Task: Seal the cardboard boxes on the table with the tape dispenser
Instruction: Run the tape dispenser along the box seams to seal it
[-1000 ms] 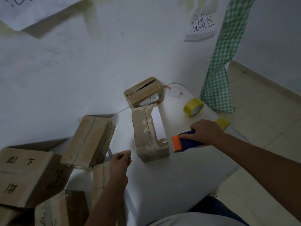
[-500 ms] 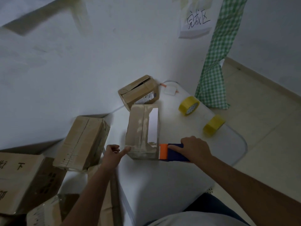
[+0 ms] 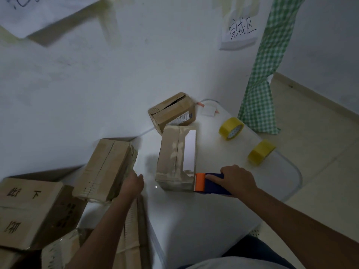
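Gripping the tape dispenser (image 3: 210,184) against the middle box (image 3: 175,158) on the counter (image 3: 194,216).
Right hand (image 3: 238,179) curls round its handle; left hand (image 3: 134,184), fingers relaxed, touches the neighbouring box (image 3: 105,168).

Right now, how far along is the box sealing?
Done: the middle box shows tape along its top seam. In hand: the right hand holds the dispenser at that box's near corner; the left hand touches the left box. Left: the back box gapes open.
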Demonstrator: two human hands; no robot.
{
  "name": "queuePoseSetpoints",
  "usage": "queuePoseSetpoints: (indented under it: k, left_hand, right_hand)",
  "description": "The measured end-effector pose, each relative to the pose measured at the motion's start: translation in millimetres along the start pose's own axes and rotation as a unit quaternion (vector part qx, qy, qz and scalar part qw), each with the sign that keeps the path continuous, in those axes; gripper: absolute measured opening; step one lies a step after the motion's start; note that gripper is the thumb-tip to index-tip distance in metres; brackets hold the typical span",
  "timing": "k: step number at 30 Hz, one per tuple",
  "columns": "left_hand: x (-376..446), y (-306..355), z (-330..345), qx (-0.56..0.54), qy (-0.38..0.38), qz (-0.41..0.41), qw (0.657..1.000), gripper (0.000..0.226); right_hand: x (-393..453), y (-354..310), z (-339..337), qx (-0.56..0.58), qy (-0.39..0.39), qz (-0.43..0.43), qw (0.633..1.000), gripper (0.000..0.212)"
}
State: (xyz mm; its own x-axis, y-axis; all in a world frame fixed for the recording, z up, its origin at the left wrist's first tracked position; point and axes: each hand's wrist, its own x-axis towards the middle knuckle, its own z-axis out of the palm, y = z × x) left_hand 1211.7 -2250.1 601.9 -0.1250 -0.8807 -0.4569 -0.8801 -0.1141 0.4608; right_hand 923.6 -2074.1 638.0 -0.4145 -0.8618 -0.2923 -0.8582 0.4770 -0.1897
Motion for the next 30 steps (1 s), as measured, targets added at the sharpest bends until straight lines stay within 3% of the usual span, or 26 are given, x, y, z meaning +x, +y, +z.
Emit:
queuePoseSetpoints:
  k: [2, 4, 6, 8, 10, 14, 23, 30]
  left_hand:
    - [-8, 8, -2, 0.105, 0.115, 0.078, 0.985, 0.052]
    - [-26, 33, 0, 0.116, 0.204, 0.271, 0.934, 0.051]
    - [-36, 62, 8, 0.124, 0.152, 0.433, 0.88, 0.05]
    - [-36, 80, 24, 0.213, 0.043, 0.493, 0.843, 0.055]
    - [-26, 80, 37, 0.285, -0.017, 0.488, 0.825, 0.064]
    - [-9, 66, 49, 0.332, -0.011, 0.482, 0.811, 0.066]
    - [-3, 65, 54, 0.327, -0.016, 0.474, 0.817, 0.065]
    - [-6, 68, 49, 0.336, -0.032, 0.468, 0.817, 0.067]
  right_hand:
    - [0, -1, 2, 0.002, 0.004, 0.002, 1.0, 0.065]
    - [1, -3, 2, 0.003, 0.006, 0.003, 1.0, 0.066]
    - [3, -4, 0, 0.004, 0.002, 0.005, 1.0, 0.067]
    - [3, -4, -3, 0.003, -0.002, 0.003, 1.0, 0.069]
    - [3, 0, -5, -0.005, -0.002, 0.0, 1.0, 0.071]
    - [-2, 16, -6, -0.002, -0.003, -0.007, 1.0, 0.072]
    - [-6, 41, -12, 0.009, -0.026, -0.056, 0.998, 0.061]
    - [-2, 51, -7, 0.042, -0.004, -0.087, 0.995, 0.074]
